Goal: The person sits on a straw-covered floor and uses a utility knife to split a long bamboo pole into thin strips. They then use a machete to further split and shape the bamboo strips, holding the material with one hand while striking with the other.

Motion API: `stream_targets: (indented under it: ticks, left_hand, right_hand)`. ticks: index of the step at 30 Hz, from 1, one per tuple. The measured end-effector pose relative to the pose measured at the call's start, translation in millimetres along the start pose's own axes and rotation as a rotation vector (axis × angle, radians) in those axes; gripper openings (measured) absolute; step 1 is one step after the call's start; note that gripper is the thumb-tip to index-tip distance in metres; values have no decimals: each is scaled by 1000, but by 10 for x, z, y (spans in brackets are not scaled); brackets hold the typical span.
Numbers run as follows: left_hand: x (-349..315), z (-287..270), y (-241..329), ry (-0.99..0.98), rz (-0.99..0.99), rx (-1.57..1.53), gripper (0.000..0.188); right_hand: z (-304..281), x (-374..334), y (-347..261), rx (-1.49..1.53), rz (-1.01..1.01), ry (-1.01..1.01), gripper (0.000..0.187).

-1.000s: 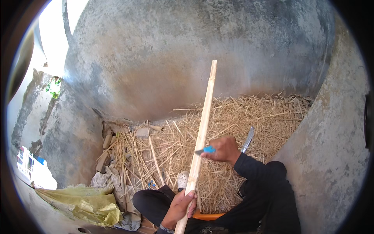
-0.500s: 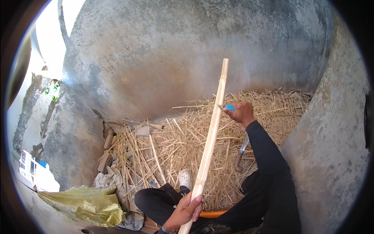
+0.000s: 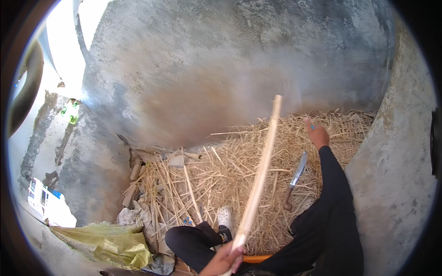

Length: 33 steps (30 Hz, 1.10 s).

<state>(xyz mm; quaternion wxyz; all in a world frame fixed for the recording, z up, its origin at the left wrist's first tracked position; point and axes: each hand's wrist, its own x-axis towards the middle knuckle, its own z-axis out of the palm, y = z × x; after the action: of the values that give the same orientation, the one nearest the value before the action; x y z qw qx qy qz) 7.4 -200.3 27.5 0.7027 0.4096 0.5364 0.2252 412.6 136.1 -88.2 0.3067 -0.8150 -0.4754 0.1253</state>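
Observation:
A long split bamboo strip [image 3: 264, 168] slants up and away from me, slightly blurred along its length. My left hand [image 3: 225, 260] is closed around its near end at the lower edge. Out to the right, apart from the strip, my right hand [image 3: 317, 136] is closed with a small blue-handled tool [image 3: 312, 127] in it. Only a bit of the blue shows; its working end cannot be made out. Below that hand, a large knife [image 3: 298, 172] with a brown wooden handle lies on the shavings, touched by neither hand.
Bamboo shavings [image 3: 221, 170] cover the floor. Longer strips lie at the left beside a yellowish sack [image 3: 115, 246]. A grey concrete wall [image 3: 221, 60] rises behind, another at the right. My shoe [image 3: 225, 216] rests on the shavings; something orange [image 3: 257, 259] shows beneath me.
My right hand has drawn away from the bamboo strip to the right, taking the blue-handled tool off its surface. The strip's far end sits lower in view. The knife's blade is now uncovered.

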Motion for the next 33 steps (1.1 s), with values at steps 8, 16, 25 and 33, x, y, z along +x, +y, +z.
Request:
stream_targets:
  ticks: [8, 16, 25, 33]
  left_hand:
    - [390, -213, 358, 45, 167, -30, 24]
    - [285, -168, 475, 83, 216, -36, 28]
    - [208, -121, 430, 61, 166, 32, 22]
    - [155, -132, 380, 63, 164, -25, 21]
  right_hand:
    - [-268, -1353, -1205, 341, -714, -278, 72]
    - [-35, -1961, -1292, 221, -1142, -76, 74]
    - [130, -1464, -1165, 66, -909, 88, 76]
    - [67, -1918, -1287, 202, -1088, 36, 76]
